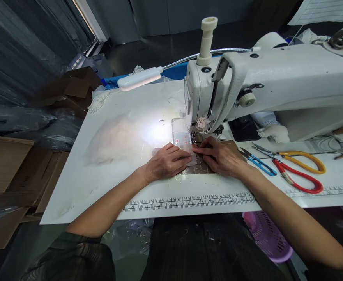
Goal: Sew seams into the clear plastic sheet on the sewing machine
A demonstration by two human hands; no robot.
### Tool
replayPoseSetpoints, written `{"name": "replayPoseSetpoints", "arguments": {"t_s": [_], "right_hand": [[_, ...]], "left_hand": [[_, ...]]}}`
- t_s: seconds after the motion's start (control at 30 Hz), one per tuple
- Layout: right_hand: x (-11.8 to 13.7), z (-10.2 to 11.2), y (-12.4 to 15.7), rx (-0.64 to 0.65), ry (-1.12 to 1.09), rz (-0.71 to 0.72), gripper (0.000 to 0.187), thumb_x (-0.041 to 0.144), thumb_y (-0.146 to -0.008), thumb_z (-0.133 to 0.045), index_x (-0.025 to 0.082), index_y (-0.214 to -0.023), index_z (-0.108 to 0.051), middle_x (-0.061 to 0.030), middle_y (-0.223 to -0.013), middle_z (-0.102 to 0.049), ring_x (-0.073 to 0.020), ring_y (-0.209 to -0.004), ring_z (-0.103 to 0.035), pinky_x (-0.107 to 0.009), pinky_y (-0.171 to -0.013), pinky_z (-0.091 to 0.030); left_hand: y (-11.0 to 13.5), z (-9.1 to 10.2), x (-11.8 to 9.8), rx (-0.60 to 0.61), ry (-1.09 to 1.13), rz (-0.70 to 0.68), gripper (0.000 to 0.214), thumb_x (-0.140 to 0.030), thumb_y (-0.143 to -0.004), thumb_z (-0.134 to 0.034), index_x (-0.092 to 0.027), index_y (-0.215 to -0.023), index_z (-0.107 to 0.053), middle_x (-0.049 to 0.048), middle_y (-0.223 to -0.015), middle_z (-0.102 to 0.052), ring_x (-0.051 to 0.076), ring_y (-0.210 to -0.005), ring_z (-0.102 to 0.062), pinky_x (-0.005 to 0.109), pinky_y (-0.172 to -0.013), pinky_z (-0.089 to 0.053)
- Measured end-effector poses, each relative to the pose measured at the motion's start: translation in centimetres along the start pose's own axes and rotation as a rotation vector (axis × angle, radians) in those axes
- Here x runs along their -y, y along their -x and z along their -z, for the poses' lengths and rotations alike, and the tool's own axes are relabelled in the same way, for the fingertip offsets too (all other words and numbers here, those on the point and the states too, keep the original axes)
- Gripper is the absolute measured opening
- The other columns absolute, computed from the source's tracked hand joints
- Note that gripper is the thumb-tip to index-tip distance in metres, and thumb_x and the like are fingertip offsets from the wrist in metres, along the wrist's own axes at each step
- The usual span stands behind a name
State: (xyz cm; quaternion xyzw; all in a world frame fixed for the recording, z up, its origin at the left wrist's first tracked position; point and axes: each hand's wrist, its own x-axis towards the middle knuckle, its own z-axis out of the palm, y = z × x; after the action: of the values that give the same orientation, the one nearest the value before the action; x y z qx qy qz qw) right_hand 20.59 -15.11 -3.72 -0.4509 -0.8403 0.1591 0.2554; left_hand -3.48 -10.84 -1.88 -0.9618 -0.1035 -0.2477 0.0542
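A small piece of sheer whitish fabric [191, 158] lies at the front of the sewing machine [193, 97], just before its presser foot [193, 137]. My left hand [167, 162] rests on the fabric's left side, its fingers pressed together on it. From the right, my right hand [218, 158] pinches the fabric's edge close to the foot, thumb and forefinger together. Underneath both is a brownish metal-like plate [199, 168]. My fingers hide part of the fabric, and the needle's tip is hard to make out.
Right of my right hand lie blue thread snips [260, 162], yellow-handled scissors [303, 160] and red-handled scissors [301, 181]. A printed ruler [189, 201] runs along the table's front edge. A lamp [140, 78] hangs over the left side. Cardboard boxes [6, 164] stand left; a purple basket [272, 238] sits below.
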Motion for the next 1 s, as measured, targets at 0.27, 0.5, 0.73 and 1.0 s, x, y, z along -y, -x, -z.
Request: {"name": "replayPoseSetpoints", "arguments": {"t_s": [0.27, 0.5, 0.73, 1.0], "right_hand": [[0.5, 0.2, 0.1, -0.016, 0.007, -0.014, 0.038, 0.02, -0.089, -0.045, 0.023, -0.122, -0.064, -0.011, -0.106, -0.056, -0.0226, -0.099, -0.058, -0.043, -0.09, -0.052], [1.3, 1.2, 0.6, -0.083, 0.017, -0.049, 0.038, 0.014, -0.086, -0.046, 0.021, -0.118, -0.067, -0.0084, -0.099, -0.062, -0.0179, -0.084, -0.061, -0.035, -0.079, -0.054], [1.0, 1.0, 0.6, -0.074, 0.037, -0.064, 0.04, 0.015, -0.087, -0.045, 0.025, -0.12, -0.066, -0.008, -0.1, -0.064, -0.0187, -0.084, -0.062, -0.036, -0.077, -0.054], [2.1, 1.2, 0.8, 0.064, 0.036, 0.02, 0.036, 0.018, -0.089, -0.046, 0.029, -0.115, -0.069, -0.0078, -0.099, -0.059, -0.0185, -0.089, -0.059, -0.036, -0.082, -0.053]], "left_hand": [[0.0, -0.1, 0.0, 0.032, 0.006, 0.018, 0.009, -0.022, -0.09, -0.058, -0.02, -0.097, -0.064, 0.0032, -0.099, -0.069, 0.013, -0.076, -0.056, 0.029, -0.067, -0.042], [0.0, -0.2, 0.0, 0.023, -0.007, 0.012, 0.009, -0.022, -0.09, -0.057, -0.02, -0.095, -0.064, 0.0035, -0.102, -0.069, 0.013, -0.077, -0.057, 0.029, -0.068, -0.044], [0.0, -0.2, 0.0, -0.002, -0.021, 0.011, 0.008, -0.022, -0.09, -0.058, -0.019, -0.093, -0.064, 0.0039, -0.101, -0.069, 0.013, -0.075, -0.055, 0.029, -0.067, -0.044], [0.1, -0.2, -0.1, 0.028, -0.019, 0.03, 0.01, -0.025, -0.092, -0.055, -0.02, -0.096, -0.064, 0.0032, -0.102, -0.069, 0.014, -0.076, -0.056, 0.03, -0.067, -0.042]]}}
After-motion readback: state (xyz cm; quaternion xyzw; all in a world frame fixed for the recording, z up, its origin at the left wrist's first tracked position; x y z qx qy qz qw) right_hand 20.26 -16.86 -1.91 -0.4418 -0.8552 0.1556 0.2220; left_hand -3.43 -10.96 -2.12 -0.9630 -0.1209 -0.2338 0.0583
